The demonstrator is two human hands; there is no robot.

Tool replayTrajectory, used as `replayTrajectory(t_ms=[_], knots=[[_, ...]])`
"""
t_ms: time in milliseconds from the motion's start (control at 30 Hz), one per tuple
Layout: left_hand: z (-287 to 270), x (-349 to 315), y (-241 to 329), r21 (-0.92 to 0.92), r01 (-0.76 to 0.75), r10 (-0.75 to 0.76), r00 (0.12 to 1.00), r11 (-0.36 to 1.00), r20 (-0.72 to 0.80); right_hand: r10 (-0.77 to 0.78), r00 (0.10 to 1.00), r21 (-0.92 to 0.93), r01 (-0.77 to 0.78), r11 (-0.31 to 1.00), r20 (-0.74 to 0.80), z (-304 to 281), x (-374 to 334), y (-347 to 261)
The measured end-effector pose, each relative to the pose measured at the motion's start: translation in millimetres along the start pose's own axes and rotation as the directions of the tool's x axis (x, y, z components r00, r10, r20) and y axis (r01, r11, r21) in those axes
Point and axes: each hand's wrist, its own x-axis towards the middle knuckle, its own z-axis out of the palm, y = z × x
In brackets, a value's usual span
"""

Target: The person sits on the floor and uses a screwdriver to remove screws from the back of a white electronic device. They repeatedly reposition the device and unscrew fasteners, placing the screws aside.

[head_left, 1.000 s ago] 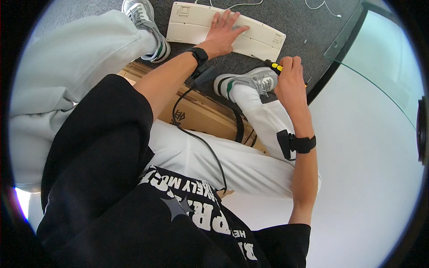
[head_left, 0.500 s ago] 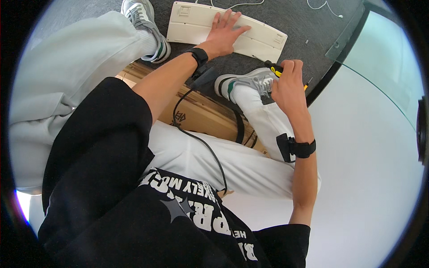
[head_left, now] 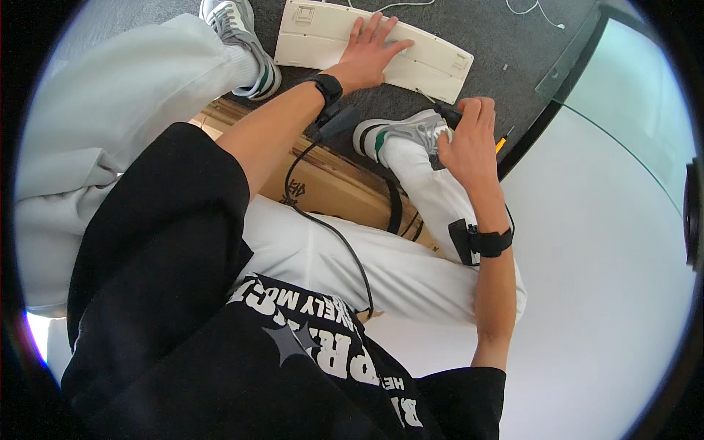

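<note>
A cream keyboard lies underside up on the dark carpet at the far side. My left hand rests flat across its middle, fingers spread. In my right hand is a screwdriver with a dark handle, gripped between thumb and fingers. Its thin shaft points left toward the near right edge of the keyboard; I cannot tell whether the tip touches it. Just right of my right hand, a tool with a yellow handle and thin shaft shows, partly hidden by the hand.
My shoe stands close below the keyboard's right part, and another shoe is left of it. A cardboard box lies under my legs. A black cable crosses my lap. A glass panel stands at the right.
The screwdriver has turned in my right hand: yellow showed on its handle before, now mostly black does. My right thumb has shifted slightly left. The left hand stays on the keyboard.
</note>
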Motion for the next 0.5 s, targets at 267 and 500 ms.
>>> replayTrajectory(t_ms=[267,500], knots=[[-0.1,1.2,-0.9,-0.009,0.003,-0.003,0.999,1.0,0.036,0.218,0.973,0.043,-0.221,0.974,0.072,2.5,3.8,-0.2],[1.1,0.3,-2.4,-0.053,-0.028,0.028,1.0,0.998,-0.002,0.163,0.986,0.018,-0.162,0.987,-0.043,3.0,4.5,5.5]])
